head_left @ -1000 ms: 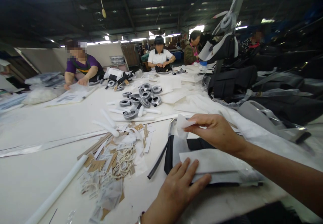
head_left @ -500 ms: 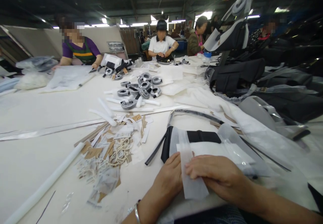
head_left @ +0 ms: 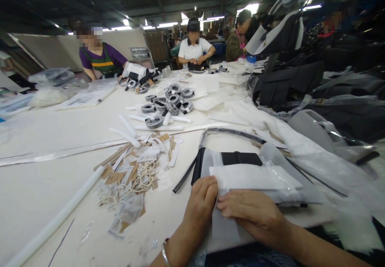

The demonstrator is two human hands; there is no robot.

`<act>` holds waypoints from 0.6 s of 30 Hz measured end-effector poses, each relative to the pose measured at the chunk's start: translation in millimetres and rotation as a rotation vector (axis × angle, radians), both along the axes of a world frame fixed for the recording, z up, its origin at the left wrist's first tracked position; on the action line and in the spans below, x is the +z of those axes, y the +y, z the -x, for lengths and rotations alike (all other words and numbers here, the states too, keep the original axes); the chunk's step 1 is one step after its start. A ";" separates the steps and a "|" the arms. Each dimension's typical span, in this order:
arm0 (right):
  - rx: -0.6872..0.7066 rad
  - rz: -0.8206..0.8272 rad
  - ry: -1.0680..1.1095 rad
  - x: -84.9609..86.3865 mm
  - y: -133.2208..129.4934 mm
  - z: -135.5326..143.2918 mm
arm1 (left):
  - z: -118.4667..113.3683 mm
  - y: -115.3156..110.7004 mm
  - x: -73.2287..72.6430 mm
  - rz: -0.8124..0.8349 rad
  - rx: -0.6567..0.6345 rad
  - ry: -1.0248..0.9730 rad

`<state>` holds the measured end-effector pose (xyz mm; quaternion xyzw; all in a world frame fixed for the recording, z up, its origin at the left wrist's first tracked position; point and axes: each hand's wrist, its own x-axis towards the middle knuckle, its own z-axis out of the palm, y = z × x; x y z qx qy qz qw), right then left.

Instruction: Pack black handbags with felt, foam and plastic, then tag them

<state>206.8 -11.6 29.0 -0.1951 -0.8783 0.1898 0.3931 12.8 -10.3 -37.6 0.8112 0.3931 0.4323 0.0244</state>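
Observation:
A black bag (head_left: 197, 166) lies in front of me, partly covered by white and translucent sheets, with its plastic-wrapped strap (head_left: 231, 131) arched behind it. A translucent strip (head_left: 224, 223) runs down over the bag's near edge. My left hand (head_left: 202, 196) has its fingers curled at the strip's left side, pressing on the white sheet (head_left: 252, 175). My right hand (head_left: 252, 215) lies across the strip, its fingers held together and its fingertips close to my left hand. The undersides of both hands are hidden.
Tags with strings (head_left: 144, 176) are heaped left of the bag, beside a long white foam tube (head_left: 63, 215). Coiled straps (head_left: 171, 100) sit farther back. Wrapped black bags (head_left: 285, 84) are piled at the right. Several people work around the table (head_left: 75, 134).
My left hand has moved slightly up and now curls at the strip's edge. My right hand has shifted slightly down and left. The person at the far left leans over, arms lower.

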 end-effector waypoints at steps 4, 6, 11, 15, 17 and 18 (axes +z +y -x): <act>0.024 -0.045 -0.018 -7.4 -0.4 -2.3 | -0.2 -4.4 -3.0 0.018 0.042 -0.005; 0.033 -0.064 -0.023 -9.6 0.3 -2.4 | 0.8 -5.2 -2.9 0.005 0.059 0.009; 0.026 -0.165 -0.052 -11.6 1.3 -0.8 | 4.5 -2.6 0.4 -0.073 -0.025 0.050; 0.145 -0.062 -0.147 -1.9 -4.1 -9.4 | 6.1 -1.8 2.3 -0.026 -0.035 0.076; 0.126 0.045 -0.145 4.6 -7.3 -15.9 | 6.1 -2.2 2.0 -0.012 -0.021 0.082; 0.053 0.069 -0.124 7.0 -8.2 -18.1 | 6.0 -2.3 1.8 -0.011 -0.022 0.084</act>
